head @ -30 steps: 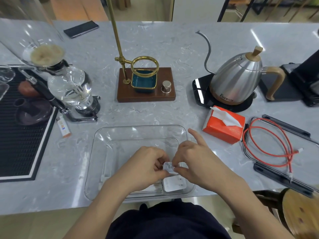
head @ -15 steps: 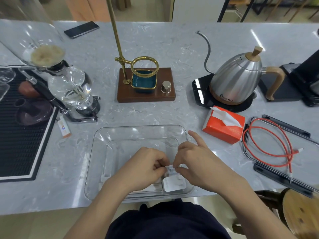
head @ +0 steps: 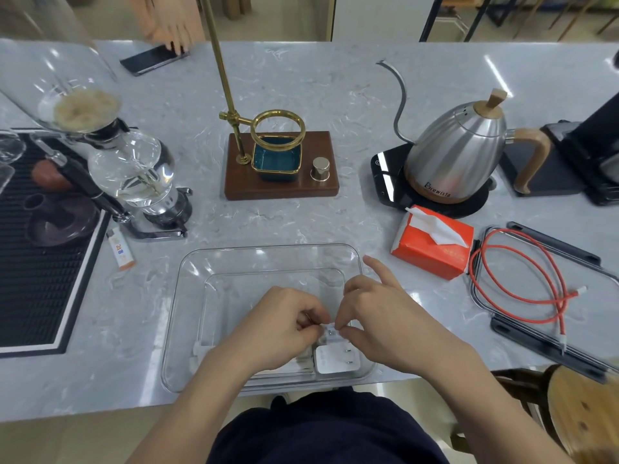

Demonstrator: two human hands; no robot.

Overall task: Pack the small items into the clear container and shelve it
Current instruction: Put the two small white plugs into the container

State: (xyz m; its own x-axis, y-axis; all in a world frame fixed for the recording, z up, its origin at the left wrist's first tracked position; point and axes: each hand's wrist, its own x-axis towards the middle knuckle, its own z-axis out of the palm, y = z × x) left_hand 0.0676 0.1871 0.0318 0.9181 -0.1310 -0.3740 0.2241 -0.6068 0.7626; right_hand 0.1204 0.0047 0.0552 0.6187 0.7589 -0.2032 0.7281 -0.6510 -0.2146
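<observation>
A clear plastic container (head: 268, 259) lies on the marble counter in front of me. Inside it, near the front edge, lies a white charger plug (head: 336, 359) with its prongs up. Above the plug, my left hand (head: 281, 324) and my right hand (head: 378, 316) pinch a small white item (head: 330, 331) between their fingertips; most of it is hidden. My right index finger sticks out straight. A red cable (head: 522, 283) lies coiled on the container's lid (head: 549, 343) at the right. A small lighter (head: 120, 252) lies left of the container.
An orange tissue box (head: 432, 249) stands right of the container. Behind are a steel kettle (head: 459, 155) on a black base, a wooden stand with a brass ring (head: 281, 165), a glass siphon brewer (head: 134, 169), a black mat (head: 37, 242) and a phone (head: 152, 60). Another person's hand (head: 167, 21) reaches over the phone.
Both hands stay over the plug with slight finger movement on the small white item. Another person's hand has come into view at the far edge by the phone.
</observation>
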